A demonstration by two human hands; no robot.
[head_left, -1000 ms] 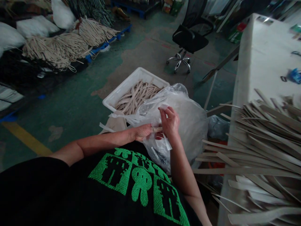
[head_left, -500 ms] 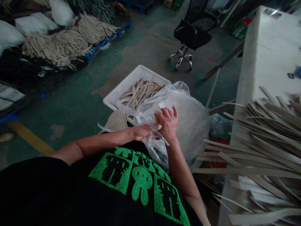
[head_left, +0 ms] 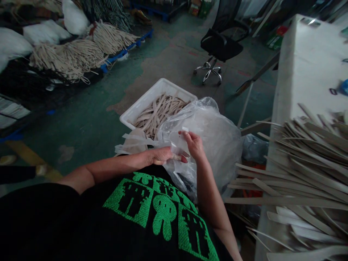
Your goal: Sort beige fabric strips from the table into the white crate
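Observation:
My left hand (head_left: 163, 156) is closed around several pale, translucent flat strips (head_left: 138, 140), whose loose ends stick out to the left over my knee. Close by on the right, my right hand (head_left: 195, 145) pinches the end of a whitish strip (head_left: 185, 129) between thumb and fingers. Whether that strip runs back into the left hand is hard to make out. Under both hands a large clear plastic bag (head_left: 217, 145) with whitish contents lies over my lap. Beyond it sits a white plastic bin (head_left: 127, 115) holding many beige flat straps (head_left: 160, 112).
At right, long grey-beige straps (head_left: 307, 163) overhang the edge of a white table (head_left: 285, 83). A black office chair (head_left: 221, 47) stands ahead. Bundled cords (head_left: 67, 58) and white sacks (head_left: 45, 32) lie on blue pallets at left. A dark shape (head_left: 16, 175) shows at the left edge.
My right hand has gone from spread fingers to a pinch, just above and right of the left hand. The strips' ends have shifted up at the left. A dark shape has appeared at the left edge.

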